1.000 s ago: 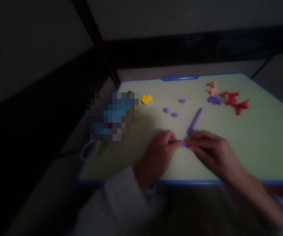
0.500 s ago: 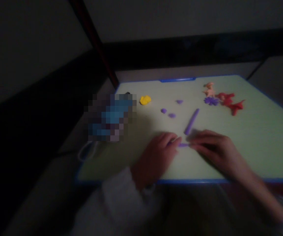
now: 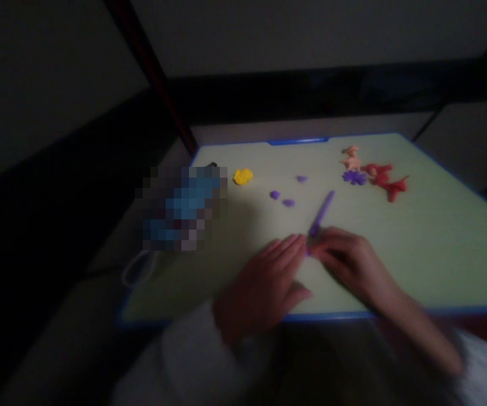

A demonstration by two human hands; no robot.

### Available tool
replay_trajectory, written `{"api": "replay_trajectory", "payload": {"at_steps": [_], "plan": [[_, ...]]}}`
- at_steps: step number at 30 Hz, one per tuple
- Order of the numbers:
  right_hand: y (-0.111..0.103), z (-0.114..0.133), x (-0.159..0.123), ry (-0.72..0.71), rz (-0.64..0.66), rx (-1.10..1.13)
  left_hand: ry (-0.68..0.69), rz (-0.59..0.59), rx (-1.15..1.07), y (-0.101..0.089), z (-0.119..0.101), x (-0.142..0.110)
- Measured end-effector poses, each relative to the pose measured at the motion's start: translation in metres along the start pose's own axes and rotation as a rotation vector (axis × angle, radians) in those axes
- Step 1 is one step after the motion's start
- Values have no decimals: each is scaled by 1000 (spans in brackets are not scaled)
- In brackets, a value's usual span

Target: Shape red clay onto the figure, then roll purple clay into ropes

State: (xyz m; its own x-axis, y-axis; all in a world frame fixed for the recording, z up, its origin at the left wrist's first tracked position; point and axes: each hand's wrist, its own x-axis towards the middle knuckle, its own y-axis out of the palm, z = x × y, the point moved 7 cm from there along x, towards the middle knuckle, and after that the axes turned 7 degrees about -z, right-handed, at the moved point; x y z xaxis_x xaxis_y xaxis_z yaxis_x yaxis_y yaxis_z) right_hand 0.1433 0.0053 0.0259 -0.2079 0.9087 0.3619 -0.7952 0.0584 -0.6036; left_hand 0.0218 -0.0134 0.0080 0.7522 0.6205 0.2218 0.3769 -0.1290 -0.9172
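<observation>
My left hand (image 3: 264, 282) lies palm down on the board, its fingers stretched out and the thumb apart. Its fingertips cover most of a thin purple clay piece (image 3: 308, 253), of which only a sliver shows. From the other side, the fingertips of my right hand (image 3: 351, 259) pinch the end of that piece. Just beyond the right fingertips lies a purple clay roll (image 3: 323, 211), slanting away from me. Farther off are small purple clay lumps: a rounded one (image 3: 274, 194), an oval one (image 3: 288, 202) and a pointed one (image 3: 302, 178).
A yellow clay lump (image 3: 243, 176) sits at the back left of the pale board (image 3: 429, 259). At the back right are a peach clay figure (image 3: 352, 162), a purple clay flower shape (image 3: 354, 177) and red clay shapes (image 3: 385, 177). A blurred-out blue object (image 3: 188, 197) lies at left.
My left hand has gone from curled fingers at the thin purple clay piece to flat, outstretched fingers over it. My right hand keeps its pinch. The view has shifted slightly.
</observation>
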Motion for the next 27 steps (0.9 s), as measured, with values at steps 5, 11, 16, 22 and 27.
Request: {"api": "replay_trajectory", "payload": {"at_steps": [5,11,16,22,27], "plan": [[-5,-6,-5,61,-39,27,-18,-26,13,-2,3,-4],[-5,-6,-5,28,-29,-21,-34,-6,20,0,6,-5],[-3,-4,-5,17,-22,-29,-37,15,29,3,6,-3],[-8,-13,-7,143,-54,75,-74,-71,65,-8,15,-12],[-3,-10,-1,134,-32,90,-56,-5,118,-7,21,-26]]}}
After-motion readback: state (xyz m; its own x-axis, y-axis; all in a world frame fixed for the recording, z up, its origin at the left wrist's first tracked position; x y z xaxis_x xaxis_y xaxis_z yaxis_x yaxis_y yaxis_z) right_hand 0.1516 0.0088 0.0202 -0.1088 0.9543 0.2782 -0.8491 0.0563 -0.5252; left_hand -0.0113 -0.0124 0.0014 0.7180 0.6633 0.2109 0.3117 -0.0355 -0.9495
